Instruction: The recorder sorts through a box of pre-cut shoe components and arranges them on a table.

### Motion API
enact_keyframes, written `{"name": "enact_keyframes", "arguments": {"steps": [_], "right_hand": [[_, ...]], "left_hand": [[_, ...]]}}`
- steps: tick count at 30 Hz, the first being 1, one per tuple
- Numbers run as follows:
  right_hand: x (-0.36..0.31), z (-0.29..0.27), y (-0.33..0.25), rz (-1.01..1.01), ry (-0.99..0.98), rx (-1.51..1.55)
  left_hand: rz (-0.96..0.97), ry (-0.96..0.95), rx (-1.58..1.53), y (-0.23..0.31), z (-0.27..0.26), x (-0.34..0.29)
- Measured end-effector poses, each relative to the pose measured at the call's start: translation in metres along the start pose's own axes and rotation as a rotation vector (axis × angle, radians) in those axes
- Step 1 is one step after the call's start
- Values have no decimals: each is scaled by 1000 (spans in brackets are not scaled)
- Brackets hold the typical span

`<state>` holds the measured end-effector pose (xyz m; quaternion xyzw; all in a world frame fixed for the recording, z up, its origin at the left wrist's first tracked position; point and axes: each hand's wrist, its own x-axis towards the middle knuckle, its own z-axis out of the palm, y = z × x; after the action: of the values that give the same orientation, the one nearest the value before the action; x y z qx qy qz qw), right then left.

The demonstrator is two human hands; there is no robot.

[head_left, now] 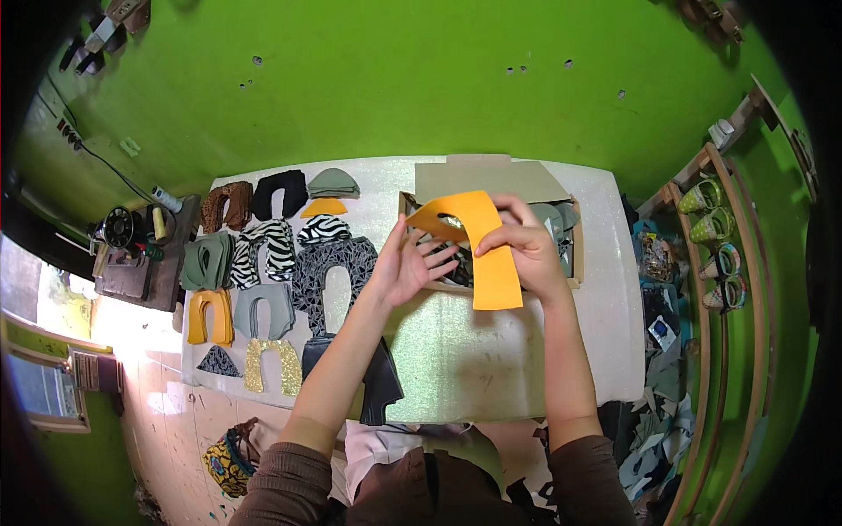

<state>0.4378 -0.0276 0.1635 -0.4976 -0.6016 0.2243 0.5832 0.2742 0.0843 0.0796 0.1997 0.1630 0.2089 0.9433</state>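
Observation:
My right hand [531,252] pinches a yellow curved cut-out piece [497,282], thumb in front and fingers behind. The piece is held up above the table and bends over toward the left. My left hand [410,269] is beside its far left end, palm turned up and fingers spread; whether the thumb touches the edge is hard to tell. Behind the piece stands an open cardboard box [575,263] with grey-green and patterned pieces inside, partly hidden by my hands. Its flap [491,178] lies folded back.
Stacks of U-shaped pieces cover the table's left side, including zebra-striped [263,250], yellow [210,317], grey [266,309] and glittery gold [272,366] ones. A sewing machine [118,230] stands at left. Shoes hang on a wooden rack [702,263] at right, near piled scraps [662,438].

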Motion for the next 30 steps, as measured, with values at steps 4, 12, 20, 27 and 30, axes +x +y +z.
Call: {"name": "enact_keyframes", "arguments": {"steps": [4,12,20,27,30], "right_hand": [[-9,-11,24,165,-133,-44],[-11,-34,44,320,-91,337],[-16,2,57,397,274,541],[-20,59,58,377,200,576],[-17,88,54,367,67,483]], "left_hand": [[62,-95,135,-2,4,-3],[137,221,954,13,18,2],[330,112,786,2,-7,-1],[309,343,600,6,-17,-36],[404,359,533,14,-40,-59]]}}
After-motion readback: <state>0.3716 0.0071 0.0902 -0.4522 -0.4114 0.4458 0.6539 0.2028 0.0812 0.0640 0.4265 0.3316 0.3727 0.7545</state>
